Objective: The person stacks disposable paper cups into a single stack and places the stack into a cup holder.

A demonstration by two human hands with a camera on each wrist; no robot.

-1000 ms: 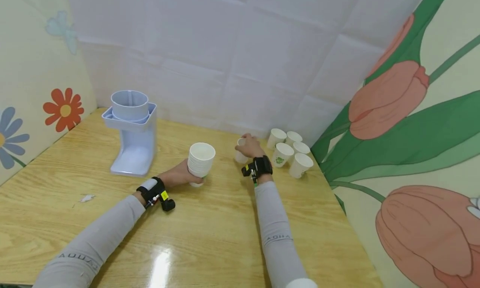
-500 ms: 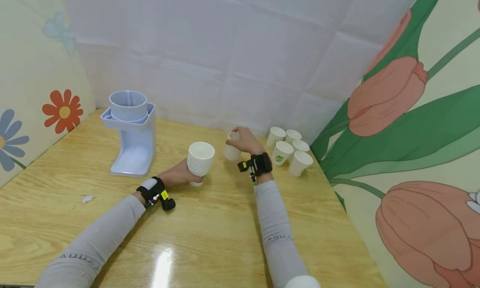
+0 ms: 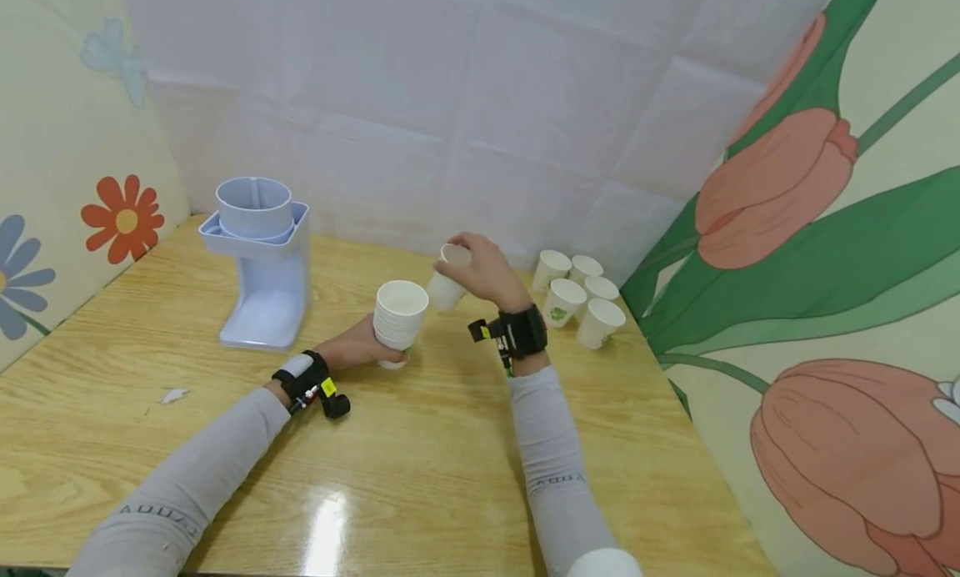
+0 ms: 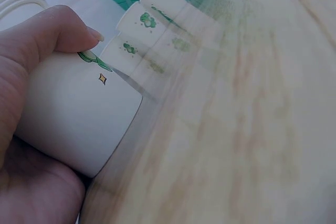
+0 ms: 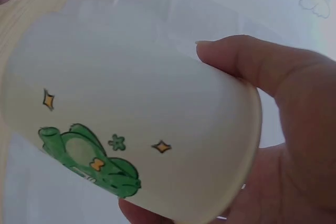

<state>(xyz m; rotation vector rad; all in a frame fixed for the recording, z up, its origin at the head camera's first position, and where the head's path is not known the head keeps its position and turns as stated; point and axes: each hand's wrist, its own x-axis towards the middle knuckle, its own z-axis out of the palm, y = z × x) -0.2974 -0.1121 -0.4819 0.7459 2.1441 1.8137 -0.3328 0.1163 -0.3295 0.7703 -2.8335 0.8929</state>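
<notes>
My left hand (image 3: pixel 360 346) grips a stack of white paper cups (image 3: pixel 401 314) low down, near the middle of the table. In the left wrist view the thumb lies across the bottom cup (image 4: pixel 79 103), which bears a green print and a small yellow star. My right hand (image 3: pixel 487 270) holds a single paper cup (image 3: pixel 447 287) by its rim, tilted and raised just right of the stack. The right wrist view shows a green cartoon animal (image 5: pixel 94 161) printed on that cup, with thumb and fingers on opposite sides of the rim.
Several paper cups (image 3: pixel 564 302) stand upright in a cluster at the back right, by the tulip-patterned wall. A pale blue plastic stand with a round holder (image 3: pixel 258 227) is at the back left. A white scrap (image 3: pixel 174 396) lies on the wooden table (image 3: pixel 420 477).
My right hand has lifted the single cup off the table and carried it left toward the stack, tilting it. The left hand and its stack have stayed almost in place.
</notes>
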